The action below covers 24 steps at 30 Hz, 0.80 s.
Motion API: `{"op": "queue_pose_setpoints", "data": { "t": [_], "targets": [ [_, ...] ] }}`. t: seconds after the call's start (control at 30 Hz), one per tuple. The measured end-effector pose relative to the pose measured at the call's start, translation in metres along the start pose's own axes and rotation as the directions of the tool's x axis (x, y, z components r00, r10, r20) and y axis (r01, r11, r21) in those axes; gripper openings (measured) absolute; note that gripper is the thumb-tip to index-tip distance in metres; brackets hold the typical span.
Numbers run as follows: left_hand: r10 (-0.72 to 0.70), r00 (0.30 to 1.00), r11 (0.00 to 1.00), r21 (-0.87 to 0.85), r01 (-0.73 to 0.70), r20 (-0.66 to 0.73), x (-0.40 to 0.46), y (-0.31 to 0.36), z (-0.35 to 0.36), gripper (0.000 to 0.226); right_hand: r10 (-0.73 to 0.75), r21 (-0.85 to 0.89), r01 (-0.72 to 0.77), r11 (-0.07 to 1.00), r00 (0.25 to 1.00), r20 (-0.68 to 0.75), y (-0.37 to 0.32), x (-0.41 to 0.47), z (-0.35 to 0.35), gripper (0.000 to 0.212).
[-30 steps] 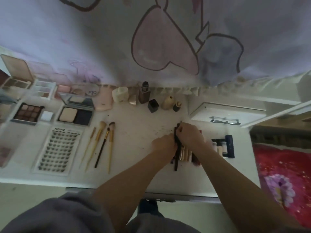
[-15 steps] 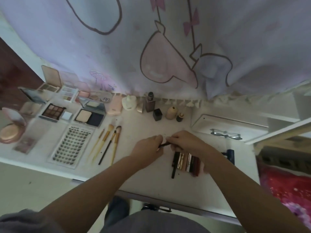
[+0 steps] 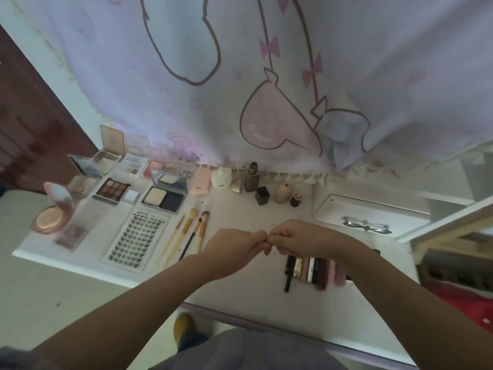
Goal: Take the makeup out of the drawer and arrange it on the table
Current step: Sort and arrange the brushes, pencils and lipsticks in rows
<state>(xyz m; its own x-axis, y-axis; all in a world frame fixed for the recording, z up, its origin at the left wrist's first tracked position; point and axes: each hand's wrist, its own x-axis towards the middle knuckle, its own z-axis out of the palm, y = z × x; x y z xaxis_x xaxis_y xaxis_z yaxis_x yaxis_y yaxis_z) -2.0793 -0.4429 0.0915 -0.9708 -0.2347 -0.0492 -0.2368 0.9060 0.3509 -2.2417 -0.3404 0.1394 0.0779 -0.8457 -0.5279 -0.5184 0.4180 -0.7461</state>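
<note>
My left hand (image 3: 234, 247) and my right hand (image 3: 298, 237) meet fingertip to fingertip above the middle of the white table (image 3: 240, 287). Both are pinched shut on a thin dark pencil that the fingers almost hide. Just right of them, partly under my right forearm, lies a row of lipsticks and tubes (image 3: 317, 271) with a black pencil (image 3: 289, 273) at its left end. Several brushes (image 3: 192, 236), a lash tray (image 3: 136, 236), an eyeshadow palette (image 3: 112, 189), a powder compact (image 3: 162, 198) and small bottles (image 3: 252, 177) lie further left and back.
A round pink compact (image 3: 50, 217) stands open at the table's left edge. A white box (image 3: 373, 206) with a pair of glasses (image 3: 365, 225) on it sits at the back right. A printed curtain (image 3: 240, 76) hangs behind the table. A brown door (image 3: 26, 129) is at the left.
My hands rose from the lipstick row with a thin dark pencil and came together until the fingertips touch. The view has tilted up and to the left.
</note>
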Motion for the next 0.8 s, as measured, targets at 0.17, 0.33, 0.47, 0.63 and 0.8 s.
{"op": "queue_pose_setpoints", "data": {
  "t": [0.17, 0.33, 0.47, 0.63, 0.8],
  "targets": [
    [-0.118, 0.984, 0.985, -0.112, 0.134, 0.132, -0.011, -0.008, 0.011, 0.028, 0.043, -0.049, -0.04, 0.998, 0.997, 0.06, 0.008, 0.015, 0.009, 0.027],
    [-0.432, 0.854, 0.669, -0.533, 0.518, 0.289, -0.022, -0.052, 0.019, 0.015, 0.259, 0.112, -0.249, 0.962, 0.962, -0.086, 0.032, 0.034, 0.005, 0.025],
    [-0.659, 0.691, 0.435, -0.6, 0.671, 0.295, -0.008, -0.074, 0.032, 0.018, 0.383, 0.237, -0.344, 0.909, 0.913, -0.142, 0.032, 0.074, 0.041, 0.019],
    [-0.65, 0.706, 0.675, -0.214, 0.706, 0.28, 0.014, -0.1, 0.046, 0.032, 0.373, -0.033, -0.429, 0.903, 0.818, -0.438, 0.016, 0.128, 0.087, 0.028],
    [-0.649, 0.712, 0.747, 0.05, 0.663, 0.268, 0.022, -0.127, 0.056, 0.049, 0.424, -0.089, -0.529, 0.844, 0.759, -0.494, 0.006, 0.158, 0.104, 0.031]
  ]
}}
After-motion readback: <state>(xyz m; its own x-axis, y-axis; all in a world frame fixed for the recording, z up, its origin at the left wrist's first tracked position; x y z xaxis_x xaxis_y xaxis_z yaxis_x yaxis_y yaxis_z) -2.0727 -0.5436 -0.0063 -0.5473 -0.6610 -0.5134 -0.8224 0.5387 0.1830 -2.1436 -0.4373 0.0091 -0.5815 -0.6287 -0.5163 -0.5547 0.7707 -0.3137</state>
